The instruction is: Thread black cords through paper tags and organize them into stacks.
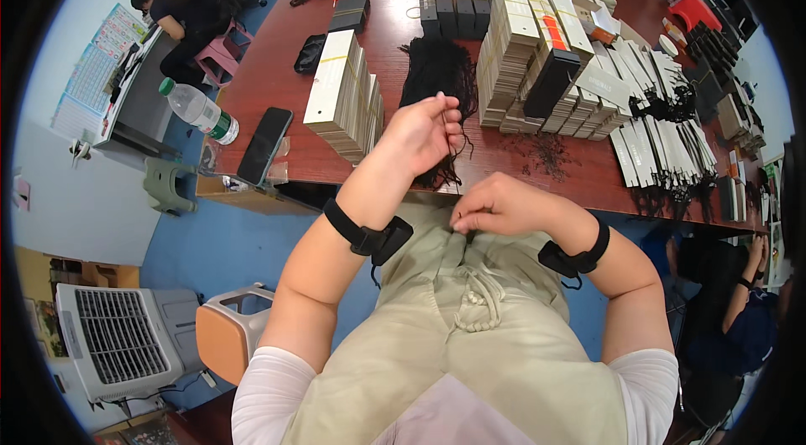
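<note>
My left hand (426,136) is turned palm up at the table's near edge, thumb and fingers curled together. It lies over a pile of black cords (441,67), whose loose strands hang past it toward the edge. Whatever its fingertips hold is too small to make out. Over my lap, just off the table edge, my right hand (508,206) has its fingers closed in a pinch; what is between them is hidden. Left of the cords stands a banded stack of cream cards (336,92) with punched holes. Taller card stacks (508,46) rise on the right, a black box (552,82) against them.
A phone (265,145) and a bottle (200,112) are at the table's left edge. Corded cards (663,151) lie fanned at right, near black scraps (541,155). A stool (231,332) and an air cooler (126,340) stand lower left. Other people sit around.
</note>
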Demonstrator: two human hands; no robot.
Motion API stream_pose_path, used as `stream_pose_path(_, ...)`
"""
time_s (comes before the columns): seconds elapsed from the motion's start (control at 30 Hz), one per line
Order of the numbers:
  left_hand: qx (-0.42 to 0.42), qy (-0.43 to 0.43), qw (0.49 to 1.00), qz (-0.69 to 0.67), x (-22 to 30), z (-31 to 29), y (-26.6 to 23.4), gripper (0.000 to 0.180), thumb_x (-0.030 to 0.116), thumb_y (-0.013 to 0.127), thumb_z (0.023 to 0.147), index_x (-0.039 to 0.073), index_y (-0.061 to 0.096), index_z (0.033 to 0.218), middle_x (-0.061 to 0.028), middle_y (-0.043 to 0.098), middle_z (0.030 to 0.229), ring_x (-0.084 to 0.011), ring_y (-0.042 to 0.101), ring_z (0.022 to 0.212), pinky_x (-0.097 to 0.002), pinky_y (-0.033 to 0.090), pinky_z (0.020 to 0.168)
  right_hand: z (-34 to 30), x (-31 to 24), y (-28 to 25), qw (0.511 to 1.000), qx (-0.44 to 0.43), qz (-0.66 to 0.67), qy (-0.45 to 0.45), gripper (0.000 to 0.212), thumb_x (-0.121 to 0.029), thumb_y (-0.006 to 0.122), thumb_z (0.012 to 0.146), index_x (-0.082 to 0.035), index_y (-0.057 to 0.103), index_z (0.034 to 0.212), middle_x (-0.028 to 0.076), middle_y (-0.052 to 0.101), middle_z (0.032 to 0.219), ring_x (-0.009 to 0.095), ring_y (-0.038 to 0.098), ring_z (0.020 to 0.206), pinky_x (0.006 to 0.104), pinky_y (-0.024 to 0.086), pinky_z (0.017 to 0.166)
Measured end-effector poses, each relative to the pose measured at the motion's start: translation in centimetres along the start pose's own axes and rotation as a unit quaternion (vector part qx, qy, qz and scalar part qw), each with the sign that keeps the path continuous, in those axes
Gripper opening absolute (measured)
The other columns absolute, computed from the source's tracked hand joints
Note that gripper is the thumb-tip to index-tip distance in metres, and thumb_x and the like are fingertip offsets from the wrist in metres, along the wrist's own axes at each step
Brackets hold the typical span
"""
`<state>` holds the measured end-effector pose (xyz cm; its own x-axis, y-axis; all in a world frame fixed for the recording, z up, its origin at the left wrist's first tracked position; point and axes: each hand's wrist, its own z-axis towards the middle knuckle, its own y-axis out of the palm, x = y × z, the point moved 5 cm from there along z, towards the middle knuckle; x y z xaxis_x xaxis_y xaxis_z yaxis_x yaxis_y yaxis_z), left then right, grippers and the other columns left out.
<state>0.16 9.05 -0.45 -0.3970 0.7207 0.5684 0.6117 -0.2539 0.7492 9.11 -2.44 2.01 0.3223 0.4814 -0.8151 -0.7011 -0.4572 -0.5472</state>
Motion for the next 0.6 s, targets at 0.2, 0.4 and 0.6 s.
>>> stream_pose_path(0.2,-0.003,0.101,0.988,0.117,0.8,-1.0,0.9,0.026,0.027,0.037,0.101,0.005,0.05,0.1,0.0012,0.041,0.068,-0.0067,0.032,0.052,-0.021,0.026,0.044,-3.6,0.7,1.4,0.97,-0.134,0.171,0.113,0.019,-0.016,0.062,0.09,0.001,0.068,0.089,0.009,0.069,0.077,0.014,0.065,0.071,0.0283,0.05,0.062)
stream_pose_path(0.4,-0.055,0.213,0.896,0.387,-4.0,-3.5,4.4,0.029,0.027,0.039,0.102,0.005,0.059,0.098,0.0082,0.036,0.054,0.0001,0.03,0.049,-0.0183,0.024,0.045,-6.3,1.8,-4.8,0.92,0.238,0.21,0.228,0.025,-0.02,0.058,0.092,0.003,0.068,0.096,0.006,0.062,0.085,0.01,0.056,0.063,0.0232,0.044,0.055)
stream_pose_path(0.6,-0.132,0.313,0.785,0.518,-7.6,-3.4,8.4,0.025,0.018,0.045,0.099,-0.001,0.061,0.1,-0.0033,0.064,0.08,-0.0121,0.059,0.074,-0.0268,0.046,0.067,-8.1,3.4,-6.4,0.86,0.297,0.383,0.157,0.025,-0.024,0.062,0.09,-0.001,0.07,0.094,0.0,0.06,0.079,0.005,0.05,0.066,0.0192,0.038,0.054)
